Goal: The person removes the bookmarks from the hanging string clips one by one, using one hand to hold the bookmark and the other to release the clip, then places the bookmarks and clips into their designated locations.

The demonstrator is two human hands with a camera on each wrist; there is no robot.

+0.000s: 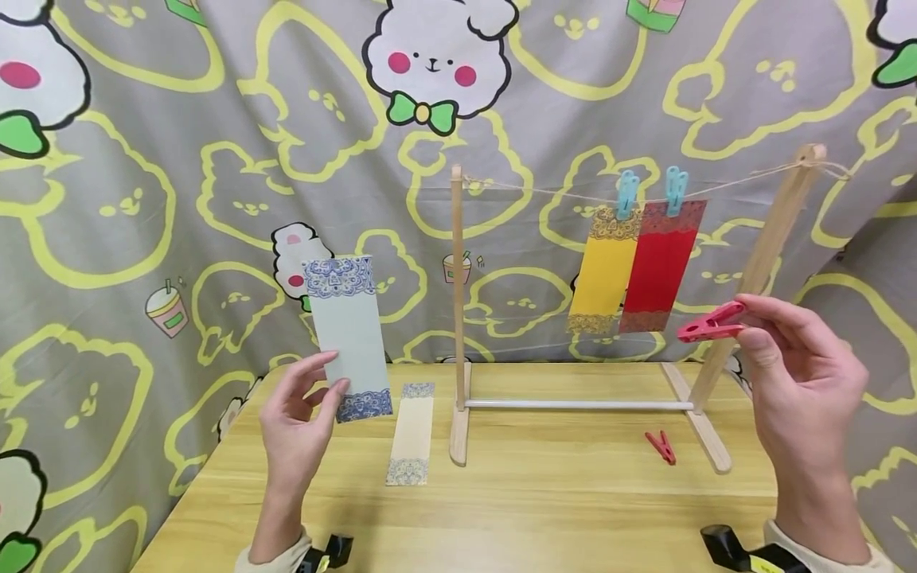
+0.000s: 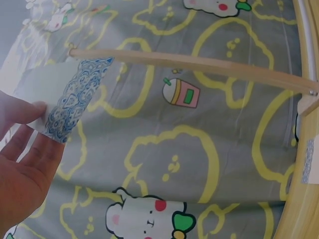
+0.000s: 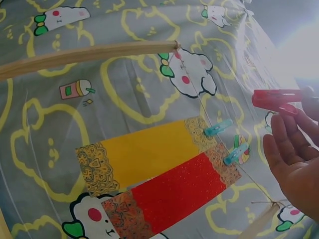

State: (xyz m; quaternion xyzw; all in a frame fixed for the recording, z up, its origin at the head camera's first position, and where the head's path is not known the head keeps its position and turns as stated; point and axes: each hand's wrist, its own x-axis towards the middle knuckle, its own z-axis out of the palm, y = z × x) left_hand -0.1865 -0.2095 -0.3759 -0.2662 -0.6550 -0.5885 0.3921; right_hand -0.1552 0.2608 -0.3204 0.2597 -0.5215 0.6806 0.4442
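My left hand (image 1: 301, 422) pinches a pale blue paper strip (image 1: 349, 338) with blue lace-pattern ends by its lower left edge, upright above the table. In the head view my right hand (image 1: 809, 390) pinches a red clothespin (image 1: 712, 322) by its handles, just right of the hanging strips. A yellow strip (image 1: 604, 270) and a red strip (image 1: 662, 267) hang side by side from a string. One light blue clothespin (image 1: 627, 195) grips the yellow strip's top and another clothespin (image 1: 676, 189) grips the red one's.
The string (image 1: 566, 193) runs between two posts of a wooden stand (image 1: 458, 302), joined low down by a white rod (image 1: 573, 405). A cream strip (image 1: 411, 438) lies left of the stand. Another red clothespin (image 1: 661, 447) lies on the table (image 1: 559, 517). A patterned curtain (image 1: 236, 119) hangs behind.
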